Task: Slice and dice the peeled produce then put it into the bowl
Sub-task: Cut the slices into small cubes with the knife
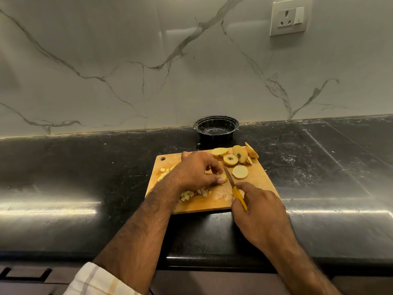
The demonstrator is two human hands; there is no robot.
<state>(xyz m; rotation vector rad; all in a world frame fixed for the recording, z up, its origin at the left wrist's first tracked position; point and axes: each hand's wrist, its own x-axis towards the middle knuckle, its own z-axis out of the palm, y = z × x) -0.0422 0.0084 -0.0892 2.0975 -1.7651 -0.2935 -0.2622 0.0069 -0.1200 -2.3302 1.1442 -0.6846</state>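
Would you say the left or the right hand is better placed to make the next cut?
Right. The right hand grips the knife, its blade beside the slice that the left hand pins on the cutting board.

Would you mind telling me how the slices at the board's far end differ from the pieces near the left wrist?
The slices are broad rounds, some showing the core; the pieces are small diced chunks. The slices lie beside the bowl; the pieces lie at the near edge. Both sit on the board.

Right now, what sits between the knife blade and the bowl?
In the head view, loose fruit slices lie on the cutting board between the knife blade and the black bowl; past the board's far edge, a bare strip of counter.
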